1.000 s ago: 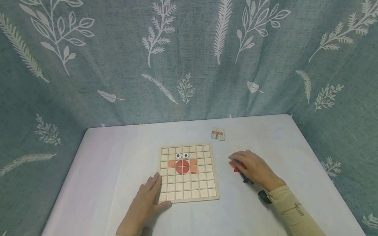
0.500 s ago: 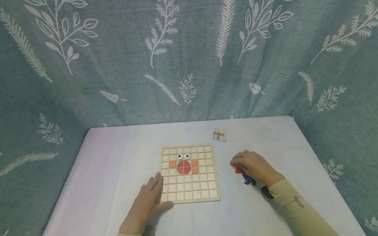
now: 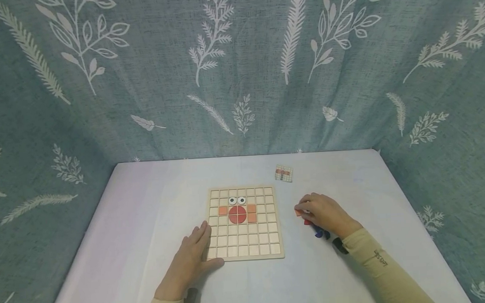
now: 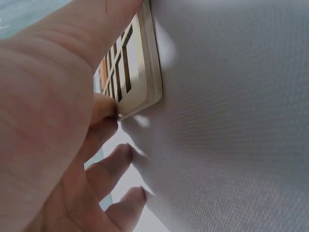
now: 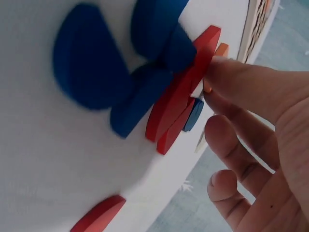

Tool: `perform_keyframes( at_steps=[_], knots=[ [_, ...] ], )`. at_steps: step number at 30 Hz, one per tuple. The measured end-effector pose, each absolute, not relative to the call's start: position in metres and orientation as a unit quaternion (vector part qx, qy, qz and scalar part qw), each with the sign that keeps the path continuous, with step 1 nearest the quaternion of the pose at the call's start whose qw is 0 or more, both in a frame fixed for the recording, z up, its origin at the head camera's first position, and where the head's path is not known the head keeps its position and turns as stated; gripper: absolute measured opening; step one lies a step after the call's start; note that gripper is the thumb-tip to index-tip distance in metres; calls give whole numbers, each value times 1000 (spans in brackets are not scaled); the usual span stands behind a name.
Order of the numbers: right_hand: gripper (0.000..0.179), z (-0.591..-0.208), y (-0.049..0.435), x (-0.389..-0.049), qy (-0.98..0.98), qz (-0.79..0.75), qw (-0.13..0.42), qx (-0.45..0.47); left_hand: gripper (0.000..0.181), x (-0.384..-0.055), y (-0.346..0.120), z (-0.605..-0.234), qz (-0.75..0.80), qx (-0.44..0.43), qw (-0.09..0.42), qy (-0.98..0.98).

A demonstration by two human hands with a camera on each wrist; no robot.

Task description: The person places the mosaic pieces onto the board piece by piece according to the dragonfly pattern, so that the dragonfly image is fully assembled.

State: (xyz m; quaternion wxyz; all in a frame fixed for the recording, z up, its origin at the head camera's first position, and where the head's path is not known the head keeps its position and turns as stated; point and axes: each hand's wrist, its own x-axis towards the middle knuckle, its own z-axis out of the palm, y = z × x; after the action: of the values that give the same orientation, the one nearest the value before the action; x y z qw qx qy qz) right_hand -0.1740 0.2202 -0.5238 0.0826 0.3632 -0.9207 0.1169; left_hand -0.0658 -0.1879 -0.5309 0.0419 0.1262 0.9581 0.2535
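A square wooden grid board [image 3: 247,239] lies on the white table. Near its top sit two round eye pieces [image 3: 237,200], a red disc made of quarter pieces [image 3: 237,215] and several orange square tiles [image 3: 251,208]. My left hand [image 3: 189,261] rests at the board's lower left corner, fingers spread. My right hand [image 3: 325,213], to the right of the board, pinches an orange square tile [image 3: 298,212] between thumb and finger. Beneath it is a loose pile of red pieces [image 5: 176,106] and blue pieces [image 5: 89,58], partly hidden in the head view.
Beyond the board's upper right corner lies a small pattern card [image 3: 283,173] with a grid picture. One red piece [image 5: 99,215] lies apart from the pile. A leaf-patterned curtain [image 3: 243,78] hangs behind the table and at both sides.
My right fingers have drawn the orange tile slightly away from the red piece in the pile. My left hand stays at the board; the head view has shifted slightly.
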Motion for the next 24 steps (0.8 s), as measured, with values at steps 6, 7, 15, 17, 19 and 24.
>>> perform_keyframes(
  at_steps=[6, 7, 15, 17, 19, 24],
  knots=[
    [24, -524, 215, -174, -921, 121, 86, 359, 96, -66, -188, -531, 253, 130, 36, 958],
    [25, -524, 214, -173, -923, 116, 85, 356, 96, -66, -188, -531, 254, 130, 34, 958],
    [21, -523, 202, -171, -910, 136, 133, 369, 96, -65, -188, -530, 246, 132, 33, 960],
    [19, -524, 196, -173, -894, 156, 164, 387, 96, -65, -188, -529, 245, 129, 32, 960],
    [19, -524, 189, -174, -882, 173, 185, 398, 96, -64, -187, -529, 244, 129, 30, 961],
    [19, -516, 164, -172, -870, 200, 187, 410, 96, -65, -187, -531, 244, 135, 19, 960]
  ],
)
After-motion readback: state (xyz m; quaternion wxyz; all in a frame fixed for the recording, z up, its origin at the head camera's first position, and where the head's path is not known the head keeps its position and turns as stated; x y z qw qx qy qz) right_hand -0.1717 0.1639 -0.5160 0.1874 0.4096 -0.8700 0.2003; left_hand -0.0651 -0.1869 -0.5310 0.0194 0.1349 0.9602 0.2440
